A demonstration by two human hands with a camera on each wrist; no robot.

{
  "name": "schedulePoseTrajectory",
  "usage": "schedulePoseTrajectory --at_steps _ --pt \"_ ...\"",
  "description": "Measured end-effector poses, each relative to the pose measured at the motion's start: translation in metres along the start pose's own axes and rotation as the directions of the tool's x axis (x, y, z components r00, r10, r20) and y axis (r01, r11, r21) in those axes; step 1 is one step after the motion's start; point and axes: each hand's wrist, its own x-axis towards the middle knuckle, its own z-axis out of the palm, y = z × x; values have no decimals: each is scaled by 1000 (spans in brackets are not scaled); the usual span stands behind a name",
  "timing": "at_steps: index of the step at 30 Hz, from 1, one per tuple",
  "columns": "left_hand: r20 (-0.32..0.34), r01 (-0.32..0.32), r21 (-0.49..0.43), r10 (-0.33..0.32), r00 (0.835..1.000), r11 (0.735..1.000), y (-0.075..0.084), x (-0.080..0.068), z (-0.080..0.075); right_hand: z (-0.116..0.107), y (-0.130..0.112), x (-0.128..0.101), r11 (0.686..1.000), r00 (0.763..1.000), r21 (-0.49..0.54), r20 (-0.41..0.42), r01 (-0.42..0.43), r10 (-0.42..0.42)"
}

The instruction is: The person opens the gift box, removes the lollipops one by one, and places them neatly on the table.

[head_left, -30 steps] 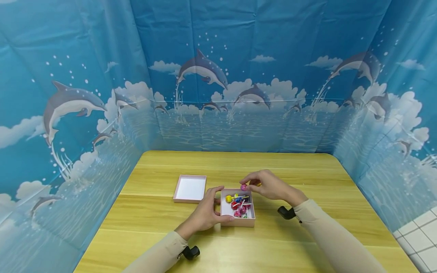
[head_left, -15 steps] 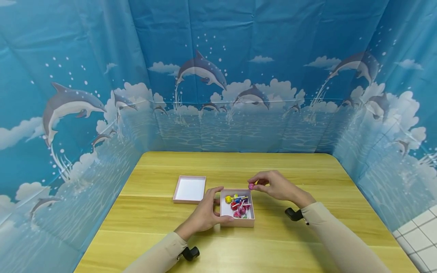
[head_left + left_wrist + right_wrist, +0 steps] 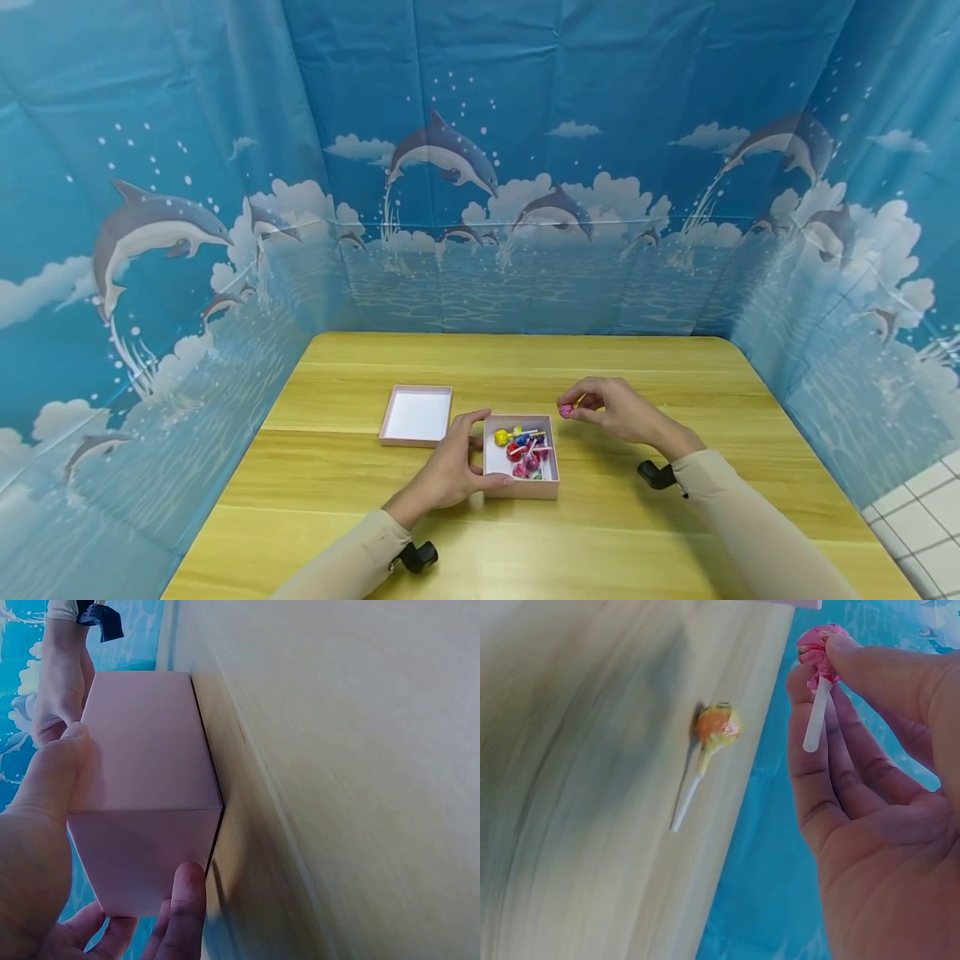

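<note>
My left hand [image 3: 452, 472] grips a pale pink square box [image 3: 521, 492] at its left side, thumb at the near side and fingers at the far corner. Several wrapped lollipops lie inside, among them a yellow lollipop [image 3: 502, 437] and a red lollipop [image 3: 514, 452]. Right of the box, above the table, my right hand [image 3: 626, 414] pinches a pink lollipop [image 3: 566, 411] by its head between thumb and fingertips. Its white stick [image 3: 817, 718] points down across the fingers. A yellow-orange lollipop [image 3: 717, 726] lies on the table beside that hand; in the head view the hand mostly hides it.
A shallow pink-edged box lid [image 3: 417, 416] with a white inside lies left of the box, behind my left hand. The wooden table [image 3: 360, 533] meets a blue dolphin-print curtain [image 3: 480, 292] at the back and sides. White tiles [image 3: 926, 517] show at the far right.
My right hand has moved right with the pink lollipop, from over the box's far right corner to beside the box. My left hand and the box stay in place.
</note>
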Motion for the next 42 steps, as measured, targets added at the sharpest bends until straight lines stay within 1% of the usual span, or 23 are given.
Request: schedulePoseTrajectory --at_steps 4,7,9,14,20,28,35,42 --pt "-1 2 8 -2 1000 1000 2 1 -1 1 5 1 1000 1000 -3 -2 -5 5" --pt "0 1 13 -1 1000 1000 2 1 -1 2 10 3 1000 1000 -24 -9 1 -1" --pt "1 1 15 -1 1000 1000 1 1 -1 4 13 4 999 1000 -37 -11 -12 12" --pt "1 4 12 -4 1000 1000 1 1 0 9 21 7 998 1000 -68 -17 -15 14" --pt "9 16 1 -16 1000 1000 0 0 1 16 28 11 994 999 -105 -16 30 -32" --pt "3 13 7 -13 1000 1000 0 -1 1 20 32 16 984 999 -173 -9 36 -38" --pt "5 30 14 -30 1000 999 1 0 -1 22 33 19 986 999 -167 -32 7 -13" --pt "8 35 10 -35 999 999 1 1 -1 23 33 19 980 999 -198 -52 3 -13"
